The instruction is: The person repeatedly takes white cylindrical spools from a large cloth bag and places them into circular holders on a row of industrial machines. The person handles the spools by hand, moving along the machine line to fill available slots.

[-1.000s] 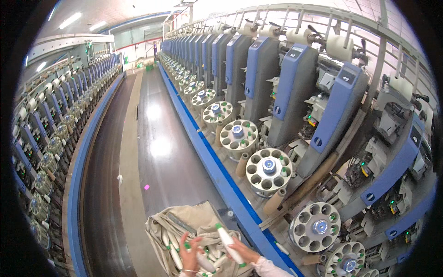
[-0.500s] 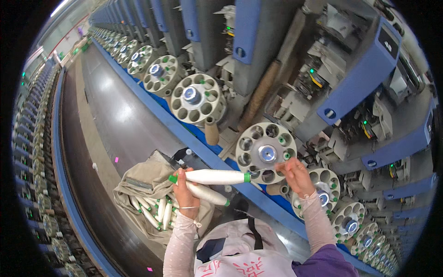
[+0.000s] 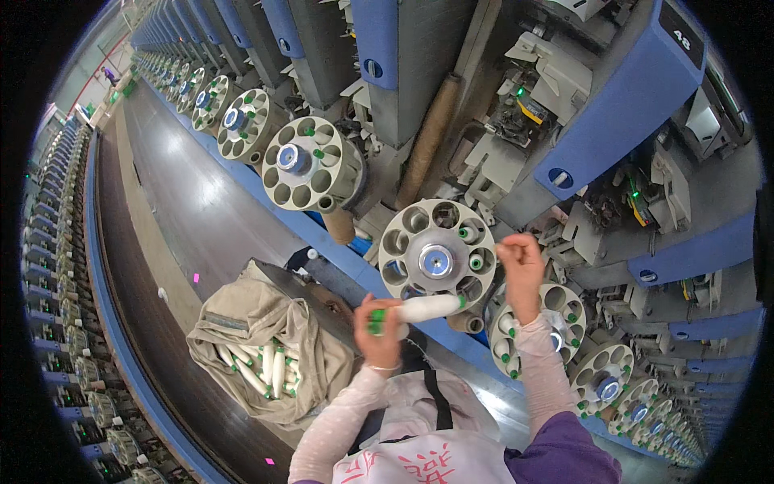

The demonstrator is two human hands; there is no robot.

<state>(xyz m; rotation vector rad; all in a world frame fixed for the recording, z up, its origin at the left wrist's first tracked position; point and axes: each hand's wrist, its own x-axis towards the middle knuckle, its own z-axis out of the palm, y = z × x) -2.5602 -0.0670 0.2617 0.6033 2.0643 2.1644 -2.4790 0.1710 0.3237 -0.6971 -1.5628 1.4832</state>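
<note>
My left hand [image 3: 379, 331] is closed round the green-capped ends of white yarn bobbins. One bobbin [image 3: 431, 308] points right, its green tip at the front rim of a round magazine [image 3: 393, 278] with a ring of holes and a blue-and-silver hub. A second green end shows under my fingers; the rest of that bobbin is mostly hidden. Two bobbins with green tips [image 3: 476, 262] stand in the magazine's right-hand holes. My right hand [image 3: 522, 260] is raised just right of the magazine, thumb and fingers pinched together. Any thread between them is too fine to make out.
A beige cloth sack [image 3: 218, 323] full of white bobbins lies open at the lower left. More magazines [image 3: 278, 189] line the blue rail on both sides. Brown tubes [image 3: 339, 226] stick up near them. Blue-fronted machine units [image 3: 621, 105] rise behind, and another machine row runs along the far left.
My left hand has moved right and down, bringing the bobbin's tip to the magazine. My right hand has lifted up and away from the bobbin tip; the thread between them no longer shows.
</note>
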